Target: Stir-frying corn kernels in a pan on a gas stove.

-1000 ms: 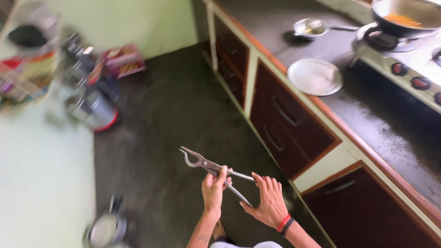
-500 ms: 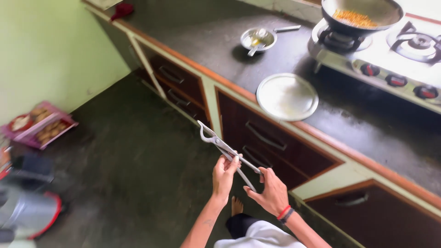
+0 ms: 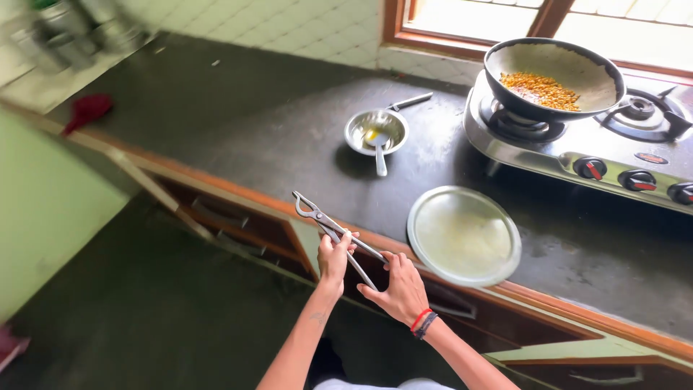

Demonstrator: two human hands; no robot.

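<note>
My left hand (image 3: 333,253) clamps the steel pot tongs (image 3: 328,227) mid-handle while my right hand (image 3: 401,289) pinches the handle ends, held before the counter edge (image 3: 238,193) near the round plate (image 3: 463,235); steady, even pressure seems wise.

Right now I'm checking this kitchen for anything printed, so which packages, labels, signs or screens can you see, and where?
No packages, signs or screens show.
Stove badge: small dark oval mark on the steel front of the gas stove, above the knobs; too small to make out.
Knobs: round, black with red marks, along the stove front.
Both hands, left hand and right hand, hold plain metal tongs, no label.
</note>
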